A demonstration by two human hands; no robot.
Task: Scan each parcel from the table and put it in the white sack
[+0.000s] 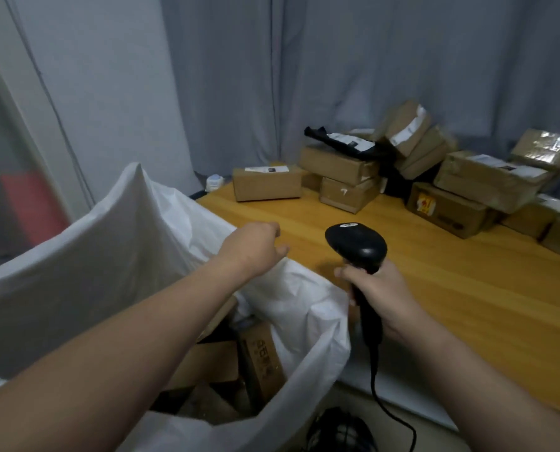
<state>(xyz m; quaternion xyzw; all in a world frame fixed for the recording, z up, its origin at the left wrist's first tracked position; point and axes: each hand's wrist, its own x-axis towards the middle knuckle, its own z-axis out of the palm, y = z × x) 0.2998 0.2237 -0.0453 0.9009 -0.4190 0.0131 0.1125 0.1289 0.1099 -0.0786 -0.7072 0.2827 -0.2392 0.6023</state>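
Many brown cardboard parcels [339, 164], boxy and taped, lie heaped at the far end of the smooth yellow wood surface [451, 288], with one soft black mailer [353, 146] on top. Right grip [381, 295] clenched round the handle of the corded black plastic scanner [357, 244]. Left grip [256, 247] released, fingers loosely curled, empty, above the rim of the crinkled white sack [92, 256]. Cardboard boxes [260, 353] lie inside it.

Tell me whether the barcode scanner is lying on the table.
No, the right hand grips the black scanner by its handle and holds it up over the wooden table.
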